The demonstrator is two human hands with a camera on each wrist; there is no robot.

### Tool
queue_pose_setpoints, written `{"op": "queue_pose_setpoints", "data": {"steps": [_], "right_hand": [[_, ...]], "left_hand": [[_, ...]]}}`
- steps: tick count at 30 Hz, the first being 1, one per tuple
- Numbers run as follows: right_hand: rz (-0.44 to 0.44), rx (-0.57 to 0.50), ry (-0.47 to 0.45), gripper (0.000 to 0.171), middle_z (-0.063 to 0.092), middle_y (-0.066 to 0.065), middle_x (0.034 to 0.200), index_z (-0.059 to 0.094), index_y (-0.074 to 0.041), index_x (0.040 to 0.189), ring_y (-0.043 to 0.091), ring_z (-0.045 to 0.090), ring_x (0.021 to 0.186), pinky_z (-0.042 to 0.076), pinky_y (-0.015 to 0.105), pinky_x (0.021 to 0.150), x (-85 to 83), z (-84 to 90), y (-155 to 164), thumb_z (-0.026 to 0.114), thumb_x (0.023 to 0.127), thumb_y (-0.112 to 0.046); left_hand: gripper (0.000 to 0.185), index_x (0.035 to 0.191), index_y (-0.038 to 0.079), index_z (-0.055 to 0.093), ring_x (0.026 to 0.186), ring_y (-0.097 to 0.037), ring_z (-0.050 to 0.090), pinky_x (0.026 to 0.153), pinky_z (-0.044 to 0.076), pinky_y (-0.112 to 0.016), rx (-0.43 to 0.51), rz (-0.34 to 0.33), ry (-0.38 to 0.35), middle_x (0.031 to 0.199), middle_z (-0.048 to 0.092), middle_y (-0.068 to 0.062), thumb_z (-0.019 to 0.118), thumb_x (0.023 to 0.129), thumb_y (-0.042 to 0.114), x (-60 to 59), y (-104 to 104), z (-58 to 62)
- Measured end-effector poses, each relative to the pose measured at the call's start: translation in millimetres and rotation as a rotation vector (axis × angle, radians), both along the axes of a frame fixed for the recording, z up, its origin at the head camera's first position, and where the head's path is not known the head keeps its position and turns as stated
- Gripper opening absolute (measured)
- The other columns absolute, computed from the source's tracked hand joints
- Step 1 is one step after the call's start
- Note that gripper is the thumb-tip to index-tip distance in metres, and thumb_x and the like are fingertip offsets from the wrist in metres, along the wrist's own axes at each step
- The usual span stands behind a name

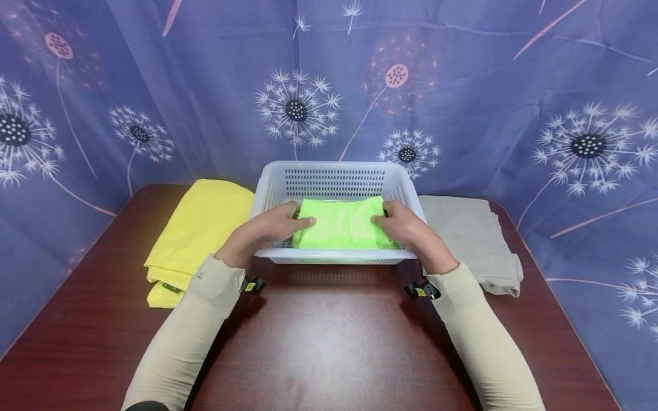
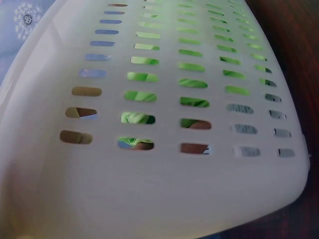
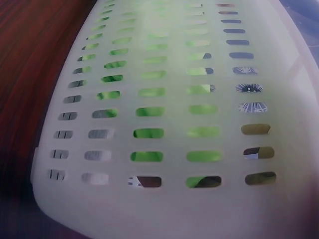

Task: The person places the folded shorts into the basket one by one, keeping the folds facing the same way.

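Note:
A bright green folded cloth (image 1: 341, 224) lies inside a white perforated plastic basket (image 1: 334, 254). My left hand (image 1: 280, 221) reaches over the basket's left side and grips the cloth's left edge, thumb on top. On the opposite edge my right hand (image 1: 402, 222) holds the cloth the same way. The fingers under the cloth are hidden. In the left wrist view the basket wall (image 2: 149, 184) fills most of the picture, with green showing through its slots. The right wrist view likewise shows the basket wall (image 3: 159, 209) with green behind it.
A folded yellow cloth (image 1: 203, 228) lies left of the basket, with a dark tag at its near end. To the right is a folded grey cloth (image 1: 462, 240). All rest on a dark reddish-brown table (image 1: 329, 342). A blue dandelion-print curtain (image 1: 339, 74) hangs behind.

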State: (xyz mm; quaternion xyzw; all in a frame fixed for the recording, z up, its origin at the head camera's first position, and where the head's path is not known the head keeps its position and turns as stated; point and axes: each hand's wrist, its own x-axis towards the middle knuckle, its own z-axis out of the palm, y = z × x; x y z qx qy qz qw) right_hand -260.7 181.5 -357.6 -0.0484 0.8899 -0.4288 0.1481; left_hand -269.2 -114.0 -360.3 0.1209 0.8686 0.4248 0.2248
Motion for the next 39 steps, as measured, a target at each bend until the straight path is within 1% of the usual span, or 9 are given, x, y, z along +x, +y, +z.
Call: {"op": "queue_pose_setpoints", "data": {"steps": [5,8,12,18,22,25,29,32,39], "right_hand": [[-0.003,-0.017,-0.017,0.027,0.041,0.011,0.086,0.035,-0.007,0.089,0.015,0.036,0.061,0.036,0.028,0.057,-0.5,-0.8,0.0,0.05,0.111,-0.011],[-0.003,-0.021,-0.031,0.027,0.04,0.011,0.085,0.034,-0.007,0.09,0.015,0.035,0.061,0.036,0.028,0.057,-0.5,-0.7,0.4,0.05,0.112,-0.011],[0.0,-0.019,-0.04,0.025,0.04,0.01,0.085,0.035,-0.006,0.092,0.015,0.035,0.061,0.037,0.029,0.058,-0.1,-0.2,0.3,0.049,0.112,-0.012],[0.005,-0.006,-0.049,0.022,0.041,0.011,0.086,0.037,-0.005,0.094,0.016,0.036,0.062,0.038,0.031,0.061,0.1,0.7,0.8,0.048,0.112,-0.012],[0.001,0.006,-0.062,0.017,0.042,0.012,0.088,0.043,0.0,0.102,0.015,0.036,0.06,0.039,0.03,0.061,-0.5,1.1,1.3,0.048,0.112,-0.013],[-0.001,0.019,-0.057,0.016,0.043,0.014,0.09,0.045,0.002,0.108,0.014,0.036,0.059,0.039,0.03,0.06,-0.9,1.0,1.4,0.048,0.112,-0.014],[0.0,0.049,-0.022,0.022,0.041,0.013,0.086,0.041,-0.004,0.094,0.014,0.034,0.058,0.037,0.031,0.06,-1.2,0.4,1.3,0.048,0.112,-0.014],[0.001,0.061,0.004,0.033,0.039,0.01,0.08,0.034,-0.009,0.083,0.015,0.033,0.059,0.036,0.031,0.06,-1.2,-0.1,1.3,0.048,0.112,-0.014],[-0.006,0.06,0.025,0.039,0.038,0.008,0.077,0.032,-0.011,0.077,0.014,0.032,0.057,0.035,0.031,0.059,-0.5,0.1,1.6,0.046,0.113,-0.018]], "left_hand": [[0.031,0.113,0.004,0.046,0.102,-0.031,0.046,0.091,0.042,-0.044,0.003,-0.002,-0.021,0.109,0.044,-0.016,0.055,0.111,0.034,-0.2,0.7,-0.6],[0.04,0.136,0.002,0.047,0.116,-0.031,0.046,0.106,0.042,-0.05,0.011,-0.009,-0.024,0.133,0.049,-0.02,0.055,0.112,0.033,-0.4,1.1,-1.1],[0.055,0.156,0.003,0.039,0.134,-0.033,0.038,0.118,0.034,-0.053,0.016,-0.014,-0.014,0.158,0.04,-0.018,0.054,0.112,0.031,-1.0,1.6,-1.7],[0.035,0.132,0.002,0.053,0.115,-0.033,0.049,0.098,0.044,-0.046,-0.002,-0.017,-0.003,0.138,0.049,-0.02,0.056,0.111,0.03,-2.3,2.0,-2.7],[0.036,0.13,0.001,0.055,0.109,-0.031,0.049,0.091,0.044,-0.042,-0.026,-0.01,0.009,0.135,0.051,-0.019,0.058,0.11,0.03,-2.9,2.2,-3.1],[0.044,0.139,-0.001,0.055,0.118,-0.033,0.048,0.096,0.043,-0.045,-0.036,0.002,0.005,0.141,0.051,-0.017,0.06,0.109,0.031,-3.2,2.8,-2.8],[0.06,0.154,-0.002,0.047,0.142,-0.032,0.042,0.116,0.039,-0.051,-0.05,0.002,-0.007,0.16,0.044,-0.017,0.062,0.108,0.033,-3.4,3.5,-2.0],[0.07,0.161,-0.002,0.038,0.154,-0.032,0.032,0.124,0.031,-0.054,-0.069,-0.002,-0.004,0.169,0.034,-0.017,0.063,0.107,0.035,-3.2,3.5,-1.2],[0.073,0.162,-0.002,0.036,0.155,-0.035,0.032,0.124,0.032,-0.056,-0.09,0.0,0.004,0.17,0.033,-0.017,0.063,0.107,0.038,-3.3,2.9,1.1]]}}
